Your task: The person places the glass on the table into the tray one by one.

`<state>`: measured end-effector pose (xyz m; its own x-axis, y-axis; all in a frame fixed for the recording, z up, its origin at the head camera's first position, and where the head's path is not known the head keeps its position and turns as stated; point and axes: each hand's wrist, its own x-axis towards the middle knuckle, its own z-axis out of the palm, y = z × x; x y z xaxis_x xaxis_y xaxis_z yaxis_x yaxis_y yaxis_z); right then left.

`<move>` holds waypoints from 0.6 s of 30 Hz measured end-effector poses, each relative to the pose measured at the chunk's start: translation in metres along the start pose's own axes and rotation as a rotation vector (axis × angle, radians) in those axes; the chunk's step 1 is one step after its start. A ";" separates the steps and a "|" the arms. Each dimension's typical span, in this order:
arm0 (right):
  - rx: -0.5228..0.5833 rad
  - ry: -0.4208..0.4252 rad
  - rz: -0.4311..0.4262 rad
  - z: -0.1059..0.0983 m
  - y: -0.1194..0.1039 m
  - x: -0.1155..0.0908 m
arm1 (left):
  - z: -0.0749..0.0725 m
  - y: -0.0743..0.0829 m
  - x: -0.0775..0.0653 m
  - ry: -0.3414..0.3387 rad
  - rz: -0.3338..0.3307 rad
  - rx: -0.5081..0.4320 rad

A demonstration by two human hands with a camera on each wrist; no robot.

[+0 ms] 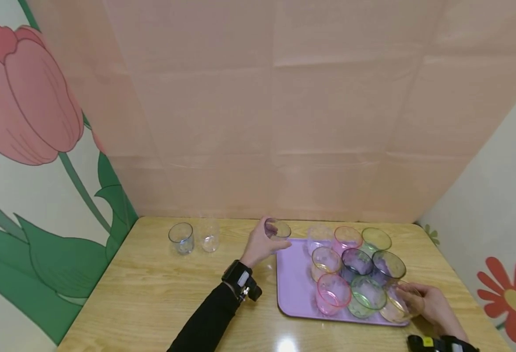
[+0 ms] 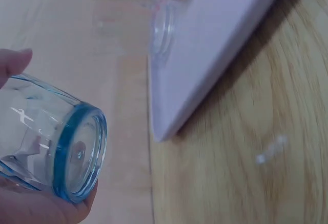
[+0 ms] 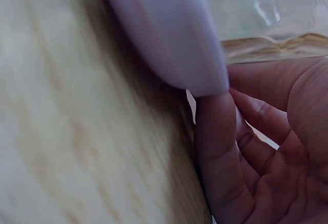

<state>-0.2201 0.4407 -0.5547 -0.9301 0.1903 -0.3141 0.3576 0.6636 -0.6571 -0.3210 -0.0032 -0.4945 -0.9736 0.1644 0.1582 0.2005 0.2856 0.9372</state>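
Note:
My left hand (image 1: 258, 247) grips a clear drinking glass (image 1: 279, 230) just beyond the far left corner of a purple tray (image 1: 293, 288). In the left wrist view, this glass (image 2: 36, 126) has a blue-tinted base and is held off the table. At the tray's near right corner, my right hand (image 1: 434, 305) holds an amber-tinted glass (image 1: 394, 310). The right wrist view shows curled fingers (image 3: 220, 157) against the tray's rim (image 3: 174, 34) and the thumb by the glass; part of that grip is hidden.
Several tinted glasses crowd the tray's right part, among them a pink glass (image 1: 332, 296), a green glass (image 1: 365, 298) and a dark purple glass (image 1: 356, 264). A bluish glass (image 1: 182, 239) and a clear glass (image 1: 209, 235) stand at the table's back left. A covered wall (image 1: 275, 122) rises behind.

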 end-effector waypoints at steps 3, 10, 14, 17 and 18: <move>-0.009 -0.003 -0.002 0.000 0.002 0.000 | 0.007 0.001 0.001 -0.010 -0.009 -0.014; -0.012 0.003 -0.019 0.002 0.003 0.001 | 0.016 -0.001 0.001 -0.017 -0.022 0.006; 0.007 0.013 -0.008 0.002 0.003 0.002 | 0.015 -0.004 0.002 -0.020 -0.004 0.065; 0.014 0.020 0.007 0.001 0.001 0.001 | 0.016 -0.004 0.003 -0.044 -0.012 0.075; 0.007 0.020 -0.003 0.001 0.001 0.001 | 0.016 -0.004 0.004 -0.053 -0.015 0.074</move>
<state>-0.2202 0.4408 -0.5563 -0.9326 0.2027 -0.2985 0.3554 0.6590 -0.6629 -0.3238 0.0116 -0.5025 -0.9698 0.2089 0.1258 0.1954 0.3567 0.9136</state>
